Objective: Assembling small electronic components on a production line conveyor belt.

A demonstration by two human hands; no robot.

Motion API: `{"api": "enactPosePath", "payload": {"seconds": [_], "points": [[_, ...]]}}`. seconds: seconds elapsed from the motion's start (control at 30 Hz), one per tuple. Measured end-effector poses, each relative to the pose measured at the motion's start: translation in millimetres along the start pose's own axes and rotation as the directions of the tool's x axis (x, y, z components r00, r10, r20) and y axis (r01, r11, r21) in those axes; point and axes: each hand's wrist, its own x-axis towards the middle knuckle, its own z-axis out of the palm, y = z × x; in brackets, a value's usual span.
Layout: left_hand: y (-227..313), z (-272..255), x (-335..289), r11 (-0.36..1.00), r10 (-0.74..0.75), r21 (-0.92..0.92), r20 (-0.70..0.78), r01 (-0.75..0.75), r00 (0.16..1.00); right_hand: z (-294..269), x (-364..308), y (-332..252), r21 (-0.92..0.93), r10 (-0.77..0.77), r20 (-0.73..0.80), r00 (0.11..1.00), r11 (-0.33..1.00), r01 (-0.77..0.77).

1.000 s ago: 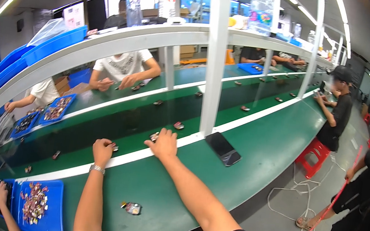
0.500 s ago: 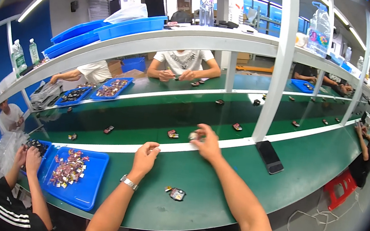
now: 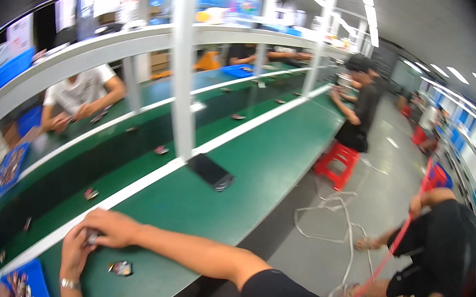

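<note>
My left hand (image 3: 74,250), with a metal-banded watch (image 3: 70,284) on its wrist, meets my right hand (image 3: 114,229) over the near edge of the belt. Between them is a small electronic part (image 3: 92,237), dark and pale, mostly hidden by the fingers. My right hand curls over it from above, while the left closes on it from the side. Just below my hands, another small electronic part (image 3: 122,268) lies on the green table (image 3: 271,171), with a yellow and red piece at its left end.
A black phone (image 3: 211,172) lies by the white post (image 3: 182,81). More small parts (image 3: 90,194) sit on the belt. A blue tray (image 3: 31,280) of parts is at lower left. At right, a person (image 3: 441,247) bends near a white cable (image 3: 326,211); a red stool (image 3: 338,166) stands beyond.
The view has swung to the right. My right hand has brought the part from the belt to my left hand, which has closed on it. A bending person has come into view at right.
</note>
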Motion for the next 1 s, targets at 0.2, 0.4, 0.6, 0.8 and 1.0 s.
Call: {"api": "enactPosePath", "payload": {"seconds": [0.2,0.4,0.6,0.8,1.0], "points": [[-4.2,23.7,11.6,0.996,0.032,-0.080,0.055,-0.028,0.998,-0.7,-18.5,13.9,-0.172,0.162,-0.139,0.977,0.968,-0.185],[-2.6,19.6,4.2,0.998,0.020,-0.068,0.010,-0.019,1.000,5.6,-10.3,4.6,-0.205,0.139,-0.119,0.983,0.965,-0.161],[-3.0,21.4,6.0,0.997,0.032,-0.075,0.008,-0.031,0.999,8.6,-9.6,6.8,-0.237,0.133,-0.119,0.984,0.958,-0.159],[-1.2,26.5,5.2,0.990,0.033,-0.138,0.009,-0.031,0.999,9.2,-9.7,2.8,-0.239,0.168,-0.177,0.970,0.949,-0.208],[-5.7,24.4,6.4,0.998,0.022,-0.052,0.024,-0.021,0.999,3.4,-8.6,4.6,-0.262,0.078,-0.117,0.990,0.959,-0.106]]}}
